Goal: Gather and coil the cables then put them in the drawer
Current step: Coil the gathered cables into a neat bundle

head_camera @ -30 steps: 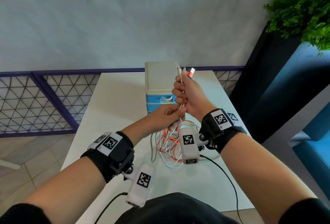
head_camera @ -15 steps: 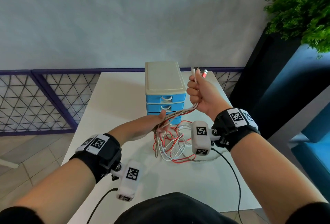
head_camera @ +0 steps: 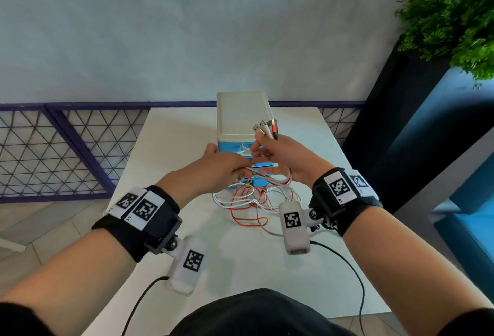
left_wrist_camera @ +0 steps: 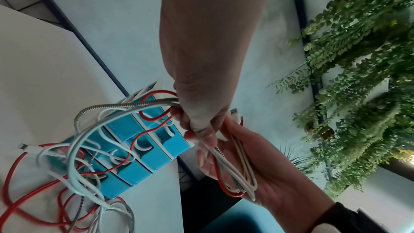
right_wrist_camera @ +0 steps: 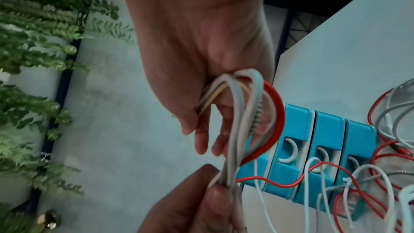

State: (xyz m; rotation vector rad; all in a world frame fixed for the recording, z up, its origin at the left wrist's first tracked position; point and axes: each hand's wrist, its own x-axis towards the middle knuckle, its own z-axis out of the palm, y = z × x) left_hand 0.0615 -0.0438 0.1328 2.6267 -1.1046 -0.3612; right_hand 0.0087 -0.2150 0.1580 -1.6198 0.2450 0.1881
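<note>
Several cables, red, white and metal-braided, are bunched together. Their plug ends (head_camera: 266, 129) stick up above my right hand (head_camera: 256, 149), which pinches them while a loop of the cables (left_wrist_camera: 237, 166) lies across its palm. My left hand (head_camera: 240, 172) grips the same bundle (right_wrist_camera: 228, 174) just below the right hand's fingers. The rest of the cables (head_camera: 248, 202) trails down in a loose tangle on the white table (head_camera: 173, 148), in front of the small drawer unit (head_camera: 240, 116). Its three blue drawers (right_wrist_camera: 325, 148) are closed.
The drawer unit stands at the table's far middle, by a purple mesh railing (head_camera: 66, 148). A dark planter with a green plant (head_camera: 454, 14) stands at the right. Black wrist-camera leads (head_camera: 347, 268) hang over the table's near edge.
My right hand came back left and down to meet the left hand in front of the drawers, folding the cables into a loop across its palm. The left hand rose slightly.
</note>
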